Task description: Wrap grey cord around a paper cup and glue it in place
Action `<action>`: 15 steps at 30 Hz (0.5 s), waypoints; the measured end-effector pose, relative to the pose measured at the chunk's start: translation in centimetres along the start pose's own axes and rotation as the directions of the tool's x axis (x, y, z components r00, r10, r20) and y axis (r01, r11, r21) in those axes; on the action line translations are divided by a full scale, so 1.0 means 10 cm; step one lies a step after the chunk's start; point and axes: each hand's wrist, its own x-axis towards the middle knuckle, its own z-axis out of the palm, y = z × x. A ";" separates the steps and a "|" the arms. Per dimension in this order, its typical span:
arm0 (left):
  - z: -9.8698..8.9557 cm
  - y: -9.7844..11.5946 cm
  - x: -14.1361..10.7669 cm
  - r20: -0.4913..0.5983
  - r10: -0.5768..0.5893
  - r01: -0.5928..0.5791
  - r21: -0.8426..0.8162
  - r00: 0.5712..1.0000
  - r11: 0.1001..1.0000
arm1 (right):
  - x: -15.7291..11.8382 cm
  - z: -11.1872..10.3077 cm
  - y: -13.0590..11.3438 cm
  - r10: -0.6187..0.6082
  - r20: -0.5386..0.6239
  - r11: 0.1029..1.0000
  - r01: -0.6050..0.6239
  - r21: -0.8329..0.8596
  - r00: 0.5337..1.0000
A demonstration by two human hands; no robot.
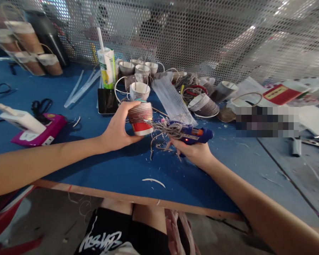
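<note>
My left hand is wrapped round a red paper cup, thumb below and fingers over the top. Brown cord winds round part of the cup; its red and white end is bare. In my right hand is a blue hot glue gun, with a small orange light lit on its side. Its nozzle end, tangled in strands of grey cord, points at the cup's side; I cannot tell whether it touches. Cord scraps lie on the blue table beneath.
Several cord-wrapped cups stand behind, beside a drink carton and a dark phone-like slab. Clear glue sticks lie centre-back. A magenta power strip sits left, scissors right. Perforated metal mesh closes the back.
</note>
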 end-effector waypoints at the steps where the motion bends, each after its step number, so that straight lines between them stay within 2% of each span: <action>1: 0.00 0.00 0.00 0.002 -0.005 0.005 -0.003 1.000 1.000 | 0.00 0.00 0.00 0.009 0.003 1.000 -0.009 0.001 1.000; 9: -0.01 0.00 0.00 0.003 -0.011 0.011 -0.020 1.000 1.000 | 0.01 -0.01 0.01 0.029 -0.016 0.999 -0.030 -0.026 0.999; 15: 0.00 0.00 -0.01 0.006 -0.020 0.020 -0.041 1.000 0.999 | 0.01 -0.02 0.02 0.043 0.044 0.998 -0.040 -0.057 0.998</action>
